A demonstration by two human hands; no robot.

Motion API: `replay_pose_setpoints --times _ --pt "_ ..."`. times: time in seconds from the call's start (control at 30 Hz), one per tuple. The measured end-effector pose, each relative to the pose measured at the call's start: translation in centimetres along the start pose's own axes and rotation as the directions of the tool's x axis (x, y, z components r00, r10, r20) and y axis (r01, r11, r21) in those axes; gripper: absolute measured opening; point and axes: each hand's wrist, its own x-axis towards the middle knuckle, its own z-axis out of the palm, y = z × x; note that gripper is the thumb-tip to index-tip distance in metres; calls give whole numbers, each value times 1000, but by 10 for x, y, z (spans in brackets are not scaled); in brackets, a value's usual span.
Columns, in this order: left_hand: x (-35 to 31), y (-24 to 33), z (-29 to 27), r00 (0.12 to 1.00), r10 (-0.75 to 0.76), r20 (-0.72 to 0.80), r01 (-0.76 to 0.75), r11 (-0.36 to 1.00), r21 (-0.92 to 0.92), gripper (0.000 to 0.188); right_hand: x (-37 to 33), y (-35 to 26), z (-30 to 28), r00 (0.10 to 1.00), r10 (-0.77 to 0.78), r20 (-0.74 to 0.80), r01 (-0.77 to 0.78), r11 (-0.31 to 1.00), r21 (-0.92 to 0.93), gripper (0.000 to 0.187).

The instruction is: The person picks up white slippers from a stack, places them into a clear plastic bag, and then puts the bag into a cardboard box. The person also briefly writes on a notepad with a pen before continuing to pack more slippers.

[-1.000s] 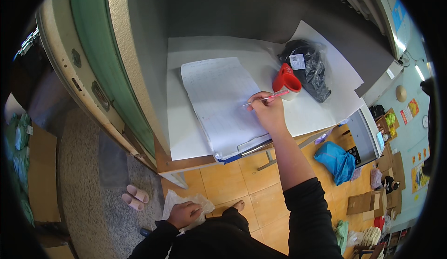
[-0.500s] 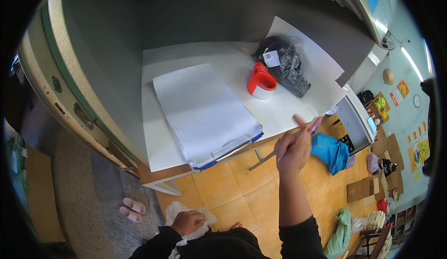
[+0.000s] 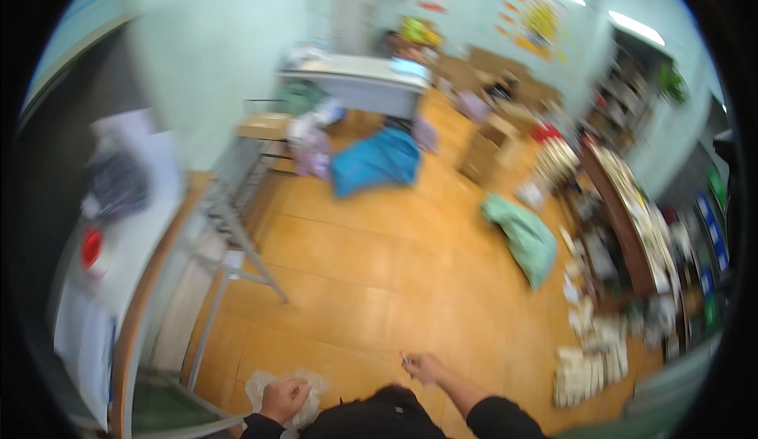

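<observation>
Within the right hand (image 3: 426,369), a pen (image 3: 405,358).
Its fingers pinch the pen, which points out to the hand's left, though blur makes it hard to be sure what it is. Farther left, the left hand (image 3: 285,399) grasps a clear bag (image 3: 314,398). Beyond that hand's left stands a table (image 3: 162,253) with a red mug (image 3: 92,249). Ahead of the right hand lies a blue sack (image 3: 375,163).

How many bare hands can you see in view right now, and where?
2: the left hand, near the lower edge by a translucent plastic bag, and the right hand, right of it, holding a slim pen-like thing. No others show.
</observation>
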Motion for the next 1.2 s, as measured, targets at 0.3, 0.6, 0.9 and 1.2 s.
replay_pose_setpoints --times 0.3,0.6,0.9,1.2 --pt "200 150 161 774 425 469 -443 893 -79 20 -82 168 -112 845 51 -532 21 992 128 27" --pt "366 178 263 695 442 567 -435 887 -158 22 -123 201 -70 820 540 -189 -380 761 526 28" --pt "593 286 334 583 607 540 -488 793 -365 20 1 215 -147 372 928 -21 -673 285 683 33" --pt "775 393 466 875 67 480 356 584 -730 50 45 258 -353 541 835 100 -548 259 795 24"
